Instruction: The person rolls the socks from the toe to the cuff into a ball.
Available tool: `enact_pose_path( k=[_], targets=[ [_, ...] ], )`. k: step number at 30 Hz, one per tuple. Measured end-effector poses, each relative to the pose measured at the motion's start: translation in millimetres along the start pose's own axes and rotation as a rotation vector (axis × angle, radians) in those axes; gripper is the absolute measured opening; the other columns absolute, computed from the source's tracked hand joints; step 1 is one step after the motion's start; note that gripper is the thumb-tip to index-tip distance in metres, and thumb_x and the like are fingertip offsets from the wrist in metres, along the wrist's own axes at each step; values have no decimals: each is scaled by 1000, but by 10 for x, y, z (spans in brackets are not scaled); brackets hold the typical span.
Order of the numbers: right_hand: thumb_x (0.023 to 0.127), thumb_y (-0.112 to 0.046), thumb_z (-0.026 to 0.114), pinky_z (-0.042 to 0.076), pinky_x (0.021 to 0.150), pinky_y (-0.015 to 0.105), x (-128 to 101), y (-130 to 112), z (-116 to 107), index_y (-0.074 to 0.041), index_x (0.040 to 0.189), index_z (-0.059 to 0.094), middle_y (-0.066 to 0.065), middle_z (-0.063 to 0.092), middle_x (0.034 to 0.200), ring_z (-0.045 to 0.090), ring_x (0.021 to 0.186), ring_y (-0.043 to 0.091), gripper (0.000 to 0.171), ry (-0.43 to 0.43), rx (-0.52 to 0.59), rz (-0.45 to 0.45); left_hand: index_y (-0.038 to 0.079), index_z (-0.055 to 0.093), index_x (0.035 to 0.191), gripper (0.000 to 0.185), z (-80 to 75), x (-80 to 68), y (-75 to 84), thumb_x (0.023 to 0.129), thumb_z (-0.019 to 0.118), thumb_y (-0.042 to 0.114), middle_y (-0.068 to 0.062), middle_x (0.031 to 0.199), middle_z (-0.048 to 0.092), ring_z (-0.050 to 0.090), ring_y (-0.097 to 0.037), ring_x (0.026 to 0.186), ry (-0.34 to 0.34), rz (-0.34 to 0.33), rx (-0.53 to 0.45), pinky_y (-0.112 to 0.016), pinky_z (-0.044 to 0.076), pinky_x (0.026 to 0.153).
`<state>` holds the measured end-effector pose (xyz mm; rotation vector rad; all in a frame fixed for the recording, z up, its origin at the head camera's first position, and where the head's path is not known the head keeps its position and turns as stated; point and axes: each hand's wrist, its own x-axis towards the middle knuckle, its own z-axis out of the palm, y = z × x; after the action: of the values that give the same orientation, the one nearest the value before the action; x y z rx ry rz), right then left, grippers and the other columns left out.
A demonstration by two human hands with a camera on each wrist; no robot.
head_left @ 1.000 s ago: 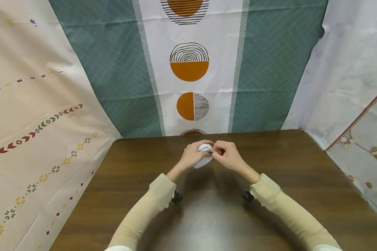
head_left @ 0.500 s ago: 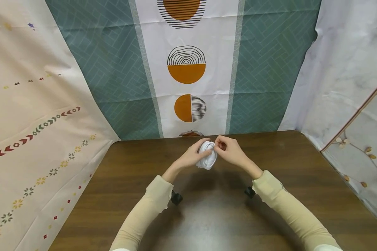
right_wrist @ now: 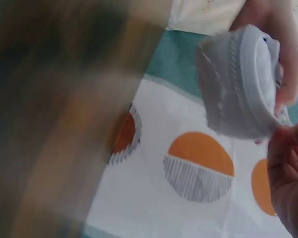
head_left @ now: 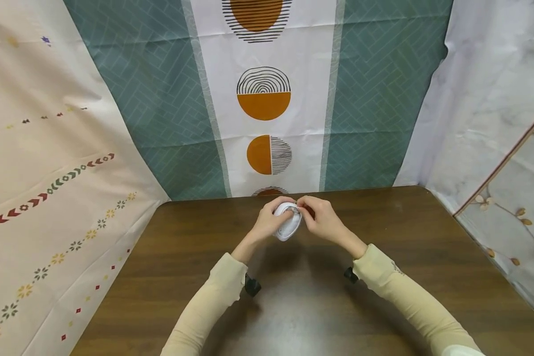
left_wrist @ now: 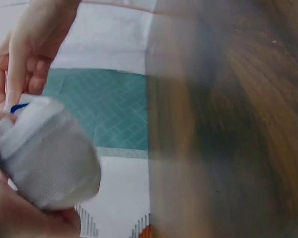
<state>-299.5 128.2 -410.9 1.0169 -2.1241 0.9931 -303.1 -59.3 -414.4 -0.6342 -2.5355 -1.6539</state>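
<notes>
A small white rolled sock bundle (head_left: 287, 223) is held above the far middle of the brown wooden table (head_left: 293, 306). My left hand (head_left: 267, 221) grips the bundle from the left, fingers curled round it. My right hand (head_left: 319, 217) pinches its top edge from the right. In the left wrist view the white knit bundle (left_wrist: 47, 151) fills the lower left, with a blue mark near its top. The right wrist view shows the bundle (right_wrist: 241, 82) with ribbed folds, and the fingers (right_wrist: 288, 168) of my right hand beside it. Both wrist views are blurred.
Patterned cloths hang around the table: a teal and white one with orange half circles (head_left: 264, 99) at the back, a cream one (head_left: 40, 163) on the left, a pale floral one (head_left: 507, 148) on the right. Cream sleeves (head_left: 400, 291) cover both forearms.
The bundle and both hands have shifted slightly left and up. The bundle has turned, and the right hand's pinch has moved on its top edge.
</notes>
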Motion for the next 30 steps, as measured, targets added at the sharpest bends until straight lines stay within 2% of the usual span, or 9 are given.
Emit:
enact_pose_path(
  k=[4,8,10,14,16,19,23,27,30],
  targets=[
    [87,6,61,40,53,20,-50,-21,10,-4,90,63,4,59,79,45,60,5,10,83,39,-32,25,67,111,24,61,41,89,87,62,20,-3,108,68,60,-18,86,93,-16,116,-29,49,66],
    [87,6,61,40,52,20,-17,-48,-19,-3,90,63,4,60,78,44,59,5,10,104,54,-16,24,64,118,29,41,58,172,89,60,21,-4,112,67,60,-20,89,53,-15,104,-30,49,69],
    [88,4,61,40,52,20,41,-62,-43,-3,89,63,4,61,76,45,59,5,8,98,65,8,22,60,125,33,-8,62,192,92,58,21,-5,120,62,56,-20,94,-14,-37,-14,-30,48,72],
    [91,-1,59,41,52,22,196,-92,-108,-4,89,63,6,62,74,47,58,8,5,92,47,62,18,39,144,49,-114,81,211,96,47,23,-6,136,44,49,-19,103,-239,-130,-450,-33,45,81],
    [91,-2,59,41,52,22,253,-105,-137,-4,88,62,6,62,74,48,58,9,5,90,23,85,18,26,150,59,-151,83,209,93,43,20,-5,139,38,48,-17,105,-344,-173,-620,-32,45,84],
    [91,-2,59,41,53,22,290,-110,-166,-3,89,61,6,61,73,48,59,11,4,78,8,115,18,15,154,71,-180,76,202,89,43,8,-4,138,35,49,-16,106,-426,-191,-715,-31,47,84],
    [90,-8,64,41,58,23,248,-119,-193,-6,96,59,6,56,78,47,65,13,7,-17,103,196,16,20,152,70,-178,67,173,90,46,-1,-3,129,41,52,-15,104,-388,-187,-732,-30,50,82],
    [87,-13,71,38,62,23,182,-157,-216,-8,95,65,11,51,88,43,71,15,11,-174,279,312,18,22,150,59,-165,49,132,97,43,4,-3,128,41,54,-15,104,-350,-181,-764,-31,51,82],
    [86,-9,71,37,63,23,167,-161,-217,-4,94,69,17,51,95,42,73,17,10,-206,372,373,22,20,152,58,-158,44,107,101,47,17,-4,131,38,55,-16,104,-323,-157,-776,-31,52,81]
  ],
)
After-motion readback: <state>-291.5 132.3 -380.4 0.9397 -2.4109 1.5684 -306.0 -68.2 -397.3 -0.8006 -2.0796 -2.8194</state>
